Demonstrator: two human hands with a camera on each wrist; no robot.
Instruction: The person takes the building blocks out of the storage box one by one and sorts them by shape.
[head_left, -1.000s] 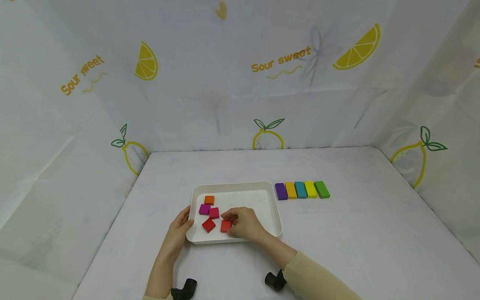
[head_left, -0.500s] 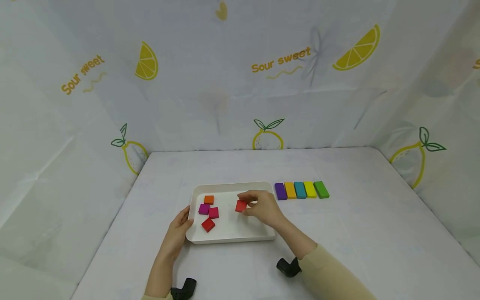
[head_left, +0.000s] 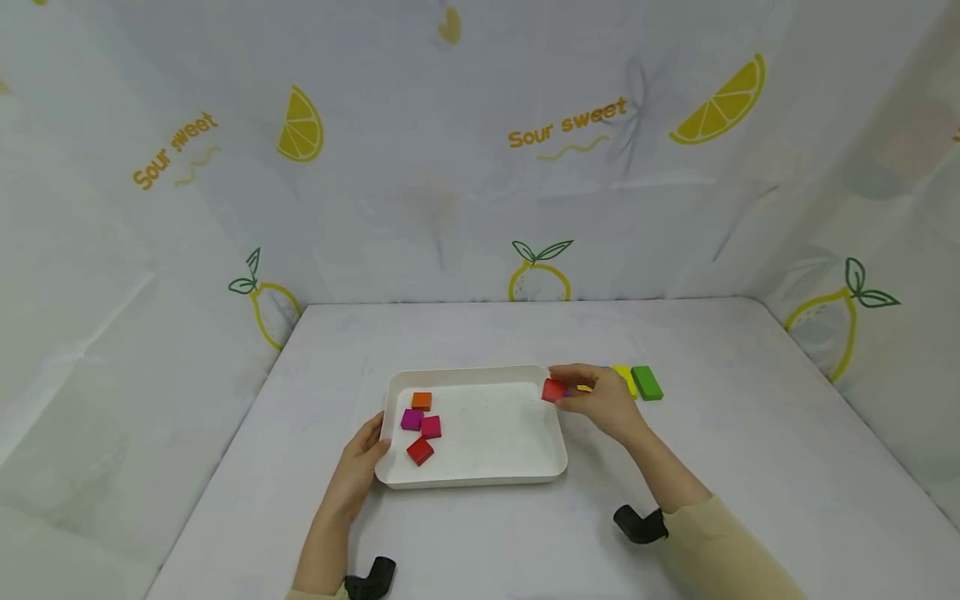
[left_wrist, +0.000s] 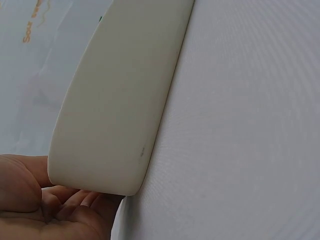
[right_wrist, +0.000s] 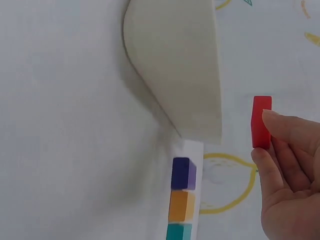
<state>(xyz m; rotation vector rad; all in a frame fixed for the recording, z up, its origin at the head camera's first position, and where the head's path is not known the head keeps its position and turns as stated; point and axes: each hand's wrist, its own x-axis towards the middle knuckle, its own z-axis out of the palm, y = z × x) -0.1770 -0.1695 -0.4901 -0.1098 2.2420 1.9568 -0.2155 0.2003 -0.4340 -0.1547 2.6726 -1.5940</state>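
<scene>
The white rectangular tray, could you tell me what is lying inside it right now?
Inside the white rectangular tray lie four small square blocks near its left end: orange, magenta, pink and red. Nothing hides its floor in the head view.

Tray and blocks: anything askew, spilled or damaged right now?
Nothing stands out. The tray sits flat, steadied by the left hand. Four blocks lie loose inside, the right hand pinches a red block above the row.
</scene>
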